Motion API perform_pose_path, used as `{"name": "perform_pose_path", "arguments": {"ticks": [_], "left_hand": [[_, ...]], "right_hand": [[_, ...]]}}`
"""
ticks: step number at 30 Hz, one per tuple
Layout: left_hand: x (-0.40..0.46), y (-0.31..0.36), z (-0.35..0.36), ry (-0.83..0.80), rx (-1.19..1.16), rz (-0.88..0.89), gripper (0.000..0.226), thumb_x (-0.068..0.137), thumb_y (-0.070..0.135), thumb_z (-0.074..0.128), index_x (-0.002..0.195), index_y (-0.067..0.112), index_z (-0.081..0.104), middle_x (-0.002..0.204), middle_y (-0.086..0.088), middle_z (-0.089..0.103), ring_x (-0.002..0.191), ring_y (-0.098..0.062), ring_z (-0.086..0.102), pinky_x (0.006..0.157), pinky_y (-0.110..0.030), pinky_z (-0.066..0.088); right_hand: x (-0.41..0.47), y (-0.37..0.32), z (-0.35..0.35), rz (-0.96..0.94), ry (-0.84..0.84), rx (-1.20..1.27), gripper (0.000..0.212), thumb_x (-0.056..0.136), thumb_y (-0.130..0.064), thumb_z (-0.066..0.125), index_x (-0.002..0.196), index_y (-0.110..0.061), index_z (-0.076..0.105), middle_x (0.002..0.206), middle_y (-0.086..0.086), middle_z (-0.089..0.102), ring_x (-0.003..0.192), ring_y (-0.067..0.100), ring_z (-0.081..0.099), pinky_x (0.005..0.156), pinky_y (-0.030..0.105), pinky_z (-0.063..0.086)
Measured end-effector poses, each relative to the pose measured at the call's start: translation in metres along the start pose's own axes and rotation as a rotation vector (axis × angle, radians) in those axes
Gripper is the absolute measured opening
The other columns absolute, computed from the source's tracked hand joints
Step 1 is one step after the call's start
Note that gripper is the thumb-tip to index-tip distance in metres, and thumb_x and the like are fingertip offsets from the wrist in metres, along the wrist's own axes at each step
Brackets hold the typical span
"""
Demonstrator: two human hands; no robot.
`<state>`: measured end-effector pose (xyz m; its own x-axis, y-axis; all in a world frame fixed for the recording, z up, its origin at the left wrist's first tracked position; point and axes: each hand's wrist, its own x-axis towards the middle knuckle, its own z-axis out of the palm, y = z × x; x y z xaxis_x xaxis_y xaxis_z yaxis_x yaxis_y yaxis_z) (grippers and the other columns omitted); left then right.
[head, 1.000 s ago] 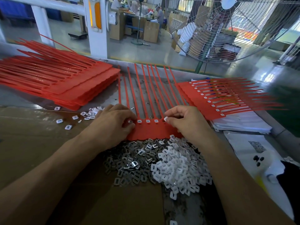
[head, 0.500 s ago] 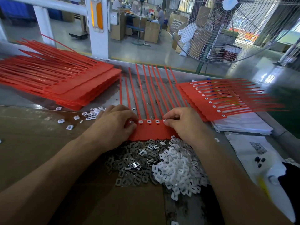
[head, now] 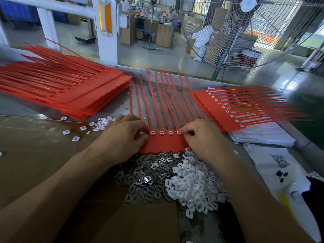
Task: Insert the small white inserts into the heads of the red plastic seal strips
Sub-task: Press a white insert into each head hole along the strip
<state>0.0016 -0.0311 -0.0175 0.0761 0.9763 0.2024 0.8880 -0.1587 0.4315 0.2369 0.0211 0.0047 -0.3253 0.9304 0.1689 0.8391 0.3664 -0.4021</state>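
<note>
A red sheet of joined seal strips (head: 164, 143) lies in front of me, its tails pointing away. Several white inserts (head: 161, 132) sit in a row in its heads. My left hand (head: 124, 137) grips the sheet's left end, its curled fingertips at the leftmost insert. My right hand (head: 205, 137) pinches a white insert (head: 178, 132) at the head on the right of the row. A pile of loose white inserts (head: 191, 186) lies just below my right hand.
Grey metal clips (head: 145, 174) are heaped beside the white pile. A tall stack of red strip sheets (head: 73, 88) lies at left, a fanned stack with inserts (head: 236, 106) at right. Loose inserts (head: 100, 123) lie near the left stack. A large fan (head: 245, 32) stands behind the table.
Both hands stay on the sheet. My right fingertips have closed down onto the head at the right end of the row, where a further white insert now shows.
</note>
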Motion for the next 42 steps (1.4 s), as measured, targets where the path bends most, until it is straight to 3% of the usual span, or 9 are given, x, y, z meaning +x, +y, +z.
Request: {"name": "perform_pose_path", "arguments": {"ticks": [4,10,15,20,23,26,31,36,42], "left_hand": [[0.000,0.000,0.000,-0.006,-0.001,0.003,0.029,0.096,0.044,0.054,0.124,0.041,0.062,0.134,0.014,0.050,0.128,-0.013,0.039,0.113,-0.046,0.033],[0.000,0.001,-0.001,-0.008,0.007,-0.004,0.030,0.097,0.043,0.054,0.125,0.041,0.062,0.137,0.014,0.050,0.129,-0.014,0.039,0.114,-0.044,0.031],[-0.003,0.003,-0.002,0.002,0.004,-0.007,0.029,0.097,0.043,0.055,0.125,0.040,0.063,0.136,0.014,0.051,0.127,-0.014,0.041,0.113,-0.044,0.032],[-0.002,0.002,-0.001,0.012,-0.001,-0.005,0.028,0.097,0.043,0.054,0.123,0.039,0.063,0.134,0.013,0.052,0.125,-0.015,0.043,0.112,-0.044,0.033],[-0.001,0.001,0.000,0.017,-0.004,-0.009,0.027,0.096,0.043,0.055,0.121,0.040,0.064,0.133,0.014,0.053,0.125,-0.015,0.043,0.112,-0.044,0.033],[0.000,0.001,0.000,0.020,-0.013,-0.003,0.026,0.096,0.043,0.056,0.120,0.040,0.065,0.131,0.014,0.054,0.125,-0.014,0.044,0.112,-0.046,0.034],[0.000,-0.001,0.000,0.021,-0.019,0.007,0.025,0.095,0.043,0.056,0.119,0.040,0.065,0.130,0.014,0.054,0.123,-0.014,0.044,0.111,-0.046,0.035],[0.000,-0.001,-0.001,0.014,-0.019,0.011,0.026,0.096,0.044,0.055,0.119,0.040,0.065,0.130,0.015,0.054,0.122,-0.013,0.043,0.110,-0.045,0.036],[0.000,0.001,-0.001,0.015,-0.021,-0.001,0.026,0.096,0.044,0.055,0.119,0.040,0.065,0.131,0.015,0.053,0.124,-0.013,0.042,0.111,-0.043,0.034]], "right_hand": [[-0.003,-0.012,0.000,-0.068,-0.033,-0.227,0.031,0.098,-0.009,0.055,0.116,-0.021,0.078,0.112,0.003,0.065,0.099,0.025,0.065,0.086,0.043,0.056],[-0.004,-0.022,-0.001,-0.046,-0.071,-0.360,0.031,0.097,-0.007,0.055,0.116,-0.022,0.074,0.109,0.001,0.057,0.100,0.024,0.061,0.075,0.037,0.052],[-0.005,-0.031,0.002,-0.063,-0.076,-0.403,0.022,0.094,-0.003,0.051,0.101,-0.016,0.068,0.091,-0.001,0.046,0.092,0.024,0.057,0.069,0.034,0.038],[-0.005,-0.009,-0.010,-0.054,-0.135,-0.175,0.030,0.101,-0.012,0.054,0.122,-0.024,0.072,0.117,-0.003,0.064,0.107,0.017,0.063,0.094,0.037,0.052],[-0.010,0.010,-0.021,-0.062,-0.184,0.088,0.025,0.101,-0.019,0.063,0.118,-0.034,0.072,0.109,-0.021,0.070,0.098,-0.004,0.064,0.084,0.021,0.050],[-0.011,0.022,-0.029,-0.098,-0.298,0.183,0.014,0.094,-0.025,0.075,0.098,-0.038,0.076,0.088,-0.023,0.073,0.082,-0.008,0.067,0.068,0.009,0.045],[-0.011,0.025,-0.035,-0.143,-0.421,0.213,0.011,0.090,-0.028,0.080,0.094,-0.039,0.078,0.087,-0.020,0.074,0.078,-0.002,0.068,0.068,0.014,0.047],[-0.011,0.023,-0.033,-0.132,-0.405,0.170,0.014,0.088,-0.025,0.082,0.090,-0.039,0.078,0.086,-0.016,0.072,0.074,-0.001,0.064,0.067,0.017,0.044],[-0.010,0.024,-0.032,-0.103,-0.398,0.175,0.014,0.085,-0.026,0.084,0.086,-0.036,0.075,0.083,-0.023,0.071,0.075,0.000,0.066,0.072,0.026,0.052]]}}
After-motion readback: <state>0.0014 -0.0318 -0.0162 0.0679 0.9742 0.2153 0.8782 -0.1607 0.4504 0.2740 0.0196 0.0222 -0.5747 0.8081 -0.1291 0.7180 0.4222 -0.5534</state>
